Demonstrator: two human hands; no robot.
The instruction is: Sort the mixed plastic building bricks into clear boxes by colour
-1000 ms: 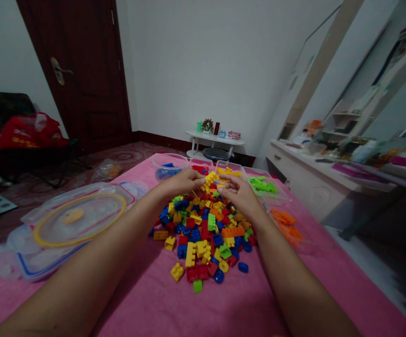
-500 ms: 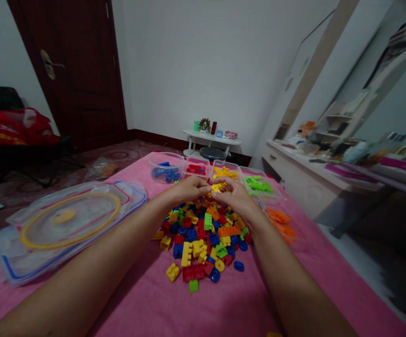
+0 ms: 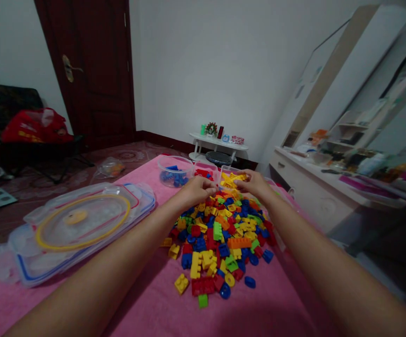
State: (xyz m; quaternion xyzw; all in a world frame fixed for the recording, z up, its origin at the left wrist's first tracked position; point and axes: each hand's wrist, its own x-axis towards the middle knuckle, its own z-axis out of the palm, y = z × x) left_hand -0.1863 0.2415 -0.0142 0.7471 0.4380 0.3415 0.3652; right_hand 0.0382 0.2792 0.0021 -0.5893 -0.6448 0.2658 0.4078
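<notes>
A heap of mixed toy building bricks [image 3: 220,234] in red, yellow, blue, green and orange lies on a pink cloth [image 3: 147,299]. My left hand [image 3: 199,189] is over the heap's far left part, its fingers curled together; whatever they hold, if anything, is hidden. Over the right side of a clear box [image 3: 223,169] of yellow pieces is my right hand [image 3: 257,186], closed around some yellow bricks [image 3: 242,178]. More yellow pieces [image 3: 229,180] lie in that box beside its fingertips.
Beyond my left hand stand a round clear tub [image 3: 175,173] of blue bricks and a clear box of red bricks [image 3: 203,173]. Stacked clear lids [image 3: 83,224] lie at the left. A white dresser [image 3: 304,182] stands to the right, and a low white shelf [image 3: 220,140] by the far wall.
My hands were close together with yellow bricks between them; now they are apart. The right one has moved right, to the box of yellow pieces. The whole view has shifted slightly.
</notes>
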